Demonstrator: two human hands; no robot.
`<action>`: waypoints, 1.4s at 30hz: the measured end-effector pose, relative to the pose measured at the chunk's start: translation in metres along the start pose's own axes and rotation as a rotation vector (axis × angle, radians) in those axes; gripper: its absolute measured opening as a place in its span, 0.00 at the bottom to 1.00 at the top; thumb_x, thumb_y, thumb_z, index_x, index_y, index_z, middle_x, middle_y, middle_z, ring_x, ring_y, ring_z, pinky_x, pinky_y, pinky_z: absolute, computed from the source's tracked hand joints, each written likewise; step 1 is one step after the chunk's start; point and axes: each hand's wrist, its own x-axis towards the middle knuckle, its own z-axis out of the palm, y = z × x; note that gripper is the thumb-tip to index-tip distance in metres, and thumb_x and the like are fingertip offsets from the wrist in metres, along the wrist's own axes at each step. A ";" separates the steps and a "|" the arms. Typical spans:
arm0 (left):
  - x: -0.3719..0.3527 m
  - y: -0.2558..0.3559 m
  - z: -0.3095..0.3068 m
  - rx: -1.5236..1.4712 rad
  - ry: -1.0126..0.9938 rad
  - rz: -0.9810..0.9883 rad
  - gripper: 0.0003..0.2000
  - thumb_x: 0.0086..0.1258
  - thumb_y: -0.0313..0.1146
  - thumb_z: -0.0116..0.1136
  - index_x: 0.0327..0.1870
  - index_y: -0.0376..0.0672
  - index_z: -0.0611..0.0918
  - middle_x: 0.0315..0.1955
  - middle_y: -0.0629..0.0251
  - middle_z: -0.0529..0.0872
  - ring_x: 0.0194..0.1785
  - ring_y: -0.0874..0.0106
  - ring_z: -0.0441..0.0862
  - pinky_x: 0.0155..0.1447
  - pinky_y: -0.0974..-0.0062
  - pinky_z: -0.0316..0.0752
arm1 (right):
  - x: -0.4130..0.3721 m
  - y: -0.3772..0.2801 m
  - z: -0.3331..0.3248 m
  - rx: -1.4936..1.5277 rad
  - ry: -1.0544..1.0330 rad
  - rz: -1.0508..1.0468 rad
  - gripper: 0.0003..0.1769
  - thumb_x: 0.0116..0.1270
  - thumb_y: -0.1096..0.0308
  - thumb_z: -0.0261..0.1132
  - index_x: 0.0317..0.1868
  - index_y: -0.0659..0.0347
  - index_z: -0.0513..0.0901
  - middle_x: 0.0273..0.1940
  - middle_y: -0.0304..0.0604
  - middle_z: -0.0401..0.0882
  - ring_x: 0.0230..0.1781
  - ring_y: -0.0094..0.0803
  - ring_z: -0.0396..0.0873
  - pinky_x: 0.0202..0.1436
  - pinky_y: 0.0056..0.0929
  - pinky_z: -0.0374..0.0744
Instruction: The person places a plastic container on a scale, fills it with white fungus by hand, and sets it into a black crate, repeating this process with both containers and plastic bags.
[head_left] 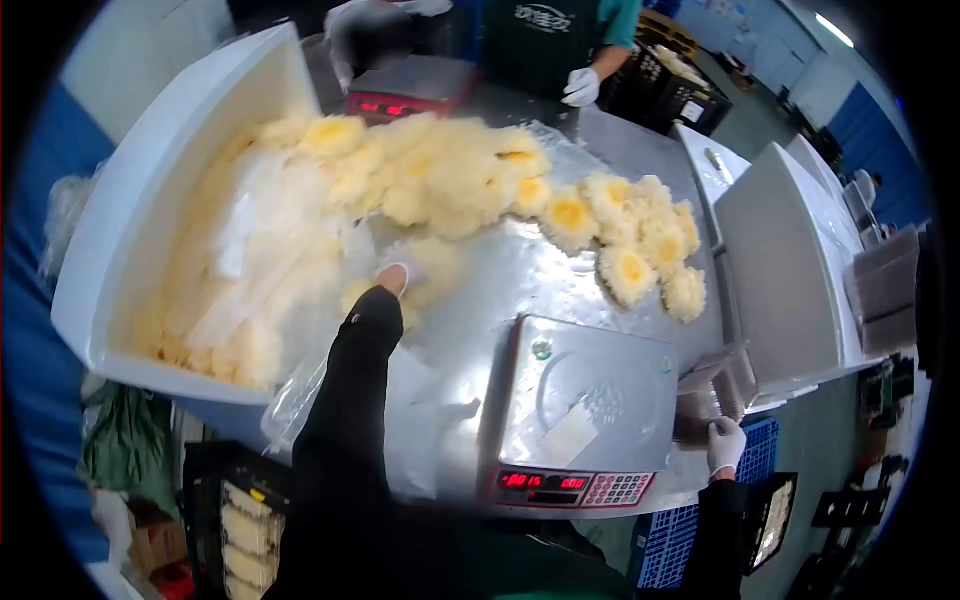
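My left hand [400,272], in a white glove and smeared by motion, reaches over the metal table beside a blurred snow fungus [437,265]. Whether its fingers grip that piece cannot be made out. Behind it lies a heap of pale yellow, frilly snow fungus [450,185], with a smaller group [630,235] farther right. At the table's right edge, my gloved right hand [725,445] has its fingers closed on the lower edge of clear plastic containers [722,385]. Between my arms sits a scale [590,400] with a lit red display and a small white paper on its plate.
A large white foam box [85,310] lies tipped at the left, snow fungus and white sheets inside. Across the table stand a second scale [415,80] and a co-worker's gloved hand [581,87]. Another foam box [775,270] is at the right; a black crate [240,540] stands below left.
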 end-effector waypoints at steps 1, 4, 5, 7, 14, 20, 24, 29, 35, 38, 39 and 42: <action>-0.006 0.008 -0.003 0.095 -0.045 -0.047 0.39 0.53 0.50 0.64 0.68 0.47 0.67 0.67 0.47 0.64 0.69 0.51 0.61 0.70 0.61 0.61 | -0.009 -0.001 0.001 0.000 0.059 -0.045 0.04 0.55 0.75 0.64 0.32 0.64 0.84 0.34 0.49 0.82 0.35 0.43 0.81 0.42 0.33 0.78; 0.002 0.041 -0.010 0.161 -0.057 -0.014 0.33 0.54 0.46 0.64 0.62 0.43 0.71 0.60 0.45 0.71 0.63 0.52 0.70 0.66 0.61 0.66 | 0.001 -0.004 0.004 0.165 0.045 -0.020 0.05 0.55 0.75 0.65 0.33 0.66 0.83 0.32 0.49 0.80 0.34 0.43 0.80 0.41 0.32 0.77; 0.000 0.049 -0.006 0.128 -0.044 0.032 0.30 0.54 0.45 0.64 0.59 0.42 0.73 0.57 0.45 0.74 0.62 0.52 0.71 0.64 0.60 0.68 | 0.003 -0.005 0.000 0.187 0.020 -0.002 0.05 0.55 0.75 0.65 0.33 0.67 0.83 0.32 0.49 0.80 0.34 0.43 0.80 0.41 0.32 0.78; -0.019 0.059 0.010 0.162 0.108 0.197 0.23 0.55 0.44 0.63 0.51 0.43 0.77 0.51 0.47 0.79 0.56 0.51 0.76 0.60 0.60 0.71 | 0.010 0.005 -0.008 0.052 -0.107 -0.110 0.07 0.58 0.71 0.64 0.34 0.65 0.84 0.34 0.51 0.82 0.37 0.47 0.80 0.43 0.36 0.78; -0.015 0.019 0.032 -0.481 -0.036 0.468 0.16 0.62 0.32 0.52 0.51 0.39 0.79 0.48 0.54 0.83 0.51 0.59 0.81 0.53 0.66 0.77 | 0.009 -0.015 -0.012 -0.131 -0.015 -0.077 0.06 0.56 0.68 0.61 0.30 0.59 0.84 0.33 0.51 0.81 0.37 0.50 0.79 0.43 0.44 0.76; -0.097 0.067 -0.027 -1.591 -0.442 0.175 0.25 0.58 0.25 0.54 0.60 0.37 0.72 0.54 0.57 0.79 0.56 0.61 0.78 0.58 0.64 0.76 | 0.008 -0.001 -0.013 -0.189 0.213 -0.241 0.08 0.49 0.74 0.60 0.33 0.57 0.80 0.31 0.49 0.78 0.33 0.49 0.77 0.39 0.43 0.74; -0.150 0.097 -0.058 -1.571 -0.317 0.221 0.24 0.61 0.26 0.55 0.62 0.37 0.70 0.56 0.57 0.77 0.58 0.63 0.77 0.61 0.63 0.74 | 0.021 -0.027 -0.055 -0.161 0.510 -0.407 0.13 0.47 0.76 0.61 0.36 0.57 0.78 0.30 0.43 0.75 0.32 0.45 0.74 0.38 0.40 0.71; -0.214 0.180 -0.059 -1.398 -0.293 0.460 0.26 0.61 0.26 0.60 0.61 0.36 0.68 0.54 0.59 0.77 0.57 0.68 0.76 0.60 0.68 0.73 | -0.003 -0.071 -0.034 -0.093 0.104 -0.831 0.10 0.49 0.72 0.61 0.35 0.57 0.78 0.29 0.42 0.73 0.31 0.42 0.73 0.37 0.39 0.70; -0.297 0.246 0.011 -0.800 -0.065 0.662 0.21 0.61 0.27 0.55 0.57 0.41 0.71 0.48 0.54 0.80 0.54 0.59 0.77 0.58 0.66 0.73 | -0.061 -0.124 0.028 0.134 0.037 -1.073 0.08 0.48 0.70 0.59 0.31 0.56 0.76 0.29 0.39 0.72 0.33 0.35 0.75 0.43 0.33 0.73; -0.304 0.237 0.042 -0.250 -0.095 0.718 0.17 0.59 0.26 0.55 0.52 0.41 0.74 0.46 0.49 0.79 0.53 0.51 0.76 0.54 0.63 0.74 | -0.065 -0.116 0.038 0.099 -0.075 -1.096 0.18 0.43 0.71 0.62 0.40 0.57 0.78 0.30 0.38 0.70 0.34 0.35 0.73 0.42 0.34 0.71; -0.304 0.238 0.044 -0.166 -0.136 0.723 0.16 0.59 0.26 0.55 0.49 0.41 0.75 0.45 0.49 0.79 0.51 0.49 0.76 0.52 0.62 0.74 | -0.065 -0.114 0.041 0.121 -0.067 -1.099 0.19 0.43 0.71 0.62 0.41 0.57 0.78 0.30 0.38 0.70 0.34 0.35 0.73 0.43 0.34 0.71; -0.306 0.245 0.039 0.242 -0.048 0.811 0.11 0.59 0.29 0.56 0.44 0.40 0.77 0.39 0.55 0.79 0.46 0.52 0.76 0.47 0.61 0.74 | -0.066 -0.109 0.042 0.160 -0.061 -1.113 0.21 0.44 0.71 0.62 0.44 0.57 0.79 0.32 0.37 0.71 0.36 0.35 0.73 0.44 0.34 0.71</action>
